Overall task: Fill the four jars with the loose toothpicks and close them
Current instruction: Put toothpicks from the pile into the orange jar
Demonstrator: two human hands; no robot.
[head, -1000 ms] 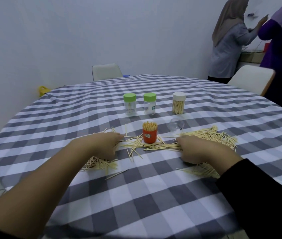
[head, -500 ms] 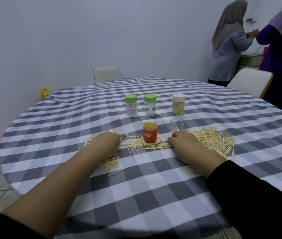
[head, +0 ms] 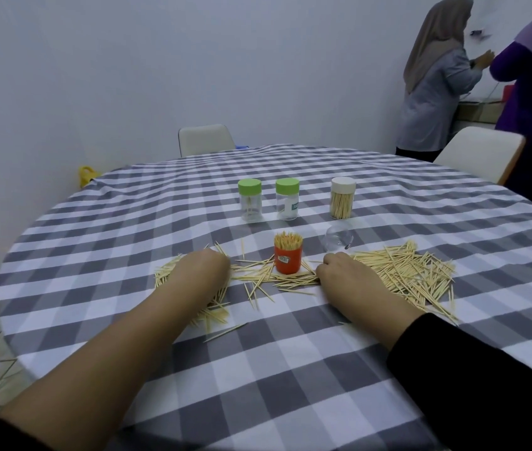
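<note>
An open orange jar stands packed with upright toothpicks between my hands. Loose toothpicks lie heaped to the right, with more strewn across the middle and left. My left hand rests knuckles-up on the left pile, its fingers curled down into the sticks. My right hand is curled the same way over the bundle beside the orange jar. Behind stand two green-lidded clear jars, nearly empty, and a white-lidded jar full of toothpicks. A clear domed lid lies near the right hand.
The round table wears a grey-and-white checked cloth. White chairs stand at the far side and far right. Two persons stand by a counter at the back right. A yellow object lies on the floor.
Both hands have slid inward toward the orange jar, raking toothpicks along. The right hand has left the right pile and now sits next to the jar.
</note>
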